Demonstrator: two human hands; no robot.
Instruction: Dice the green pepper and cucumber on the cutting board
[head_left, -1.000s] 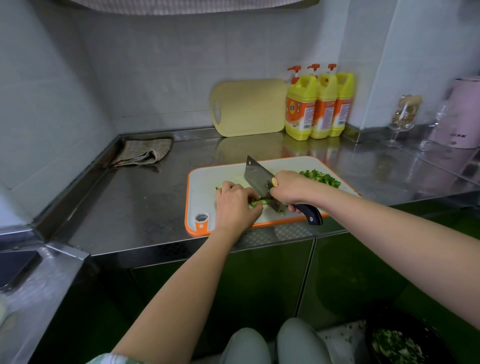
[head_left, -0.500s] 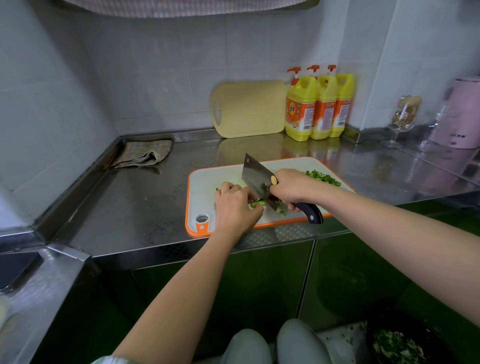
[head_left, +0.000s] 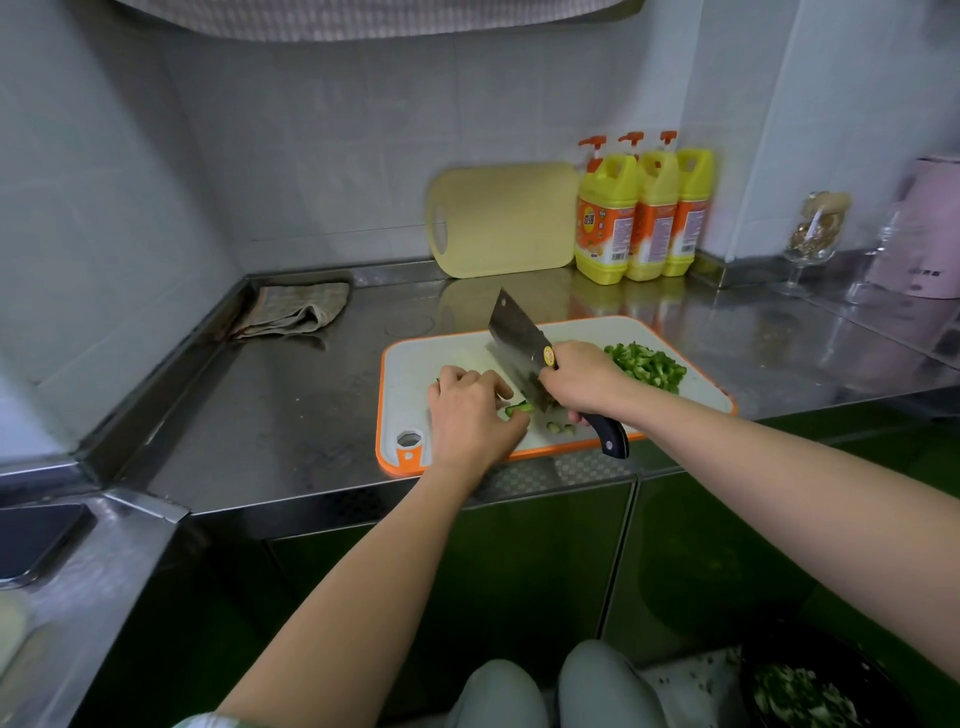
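- Right hand: grip wrapped round cleaver handle, blade down on orange-rimmed cutting board.
- Left hand: grip curled, pinning cucumber strip just beside blade.
- Diced green pepper piled at board's far right.
- Three yellow detergent bottles at back of tabletop; orange labels and cleaver's round yellow sticker unreadable.

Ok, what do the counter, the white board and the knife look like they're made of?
Counter: likely stainless steel, glossy; it mirrors the yellow bottles. White board: probably plastic, matte, with an orange rim. Knife: grey metal blade, dark handle, maybe plastic or wood.
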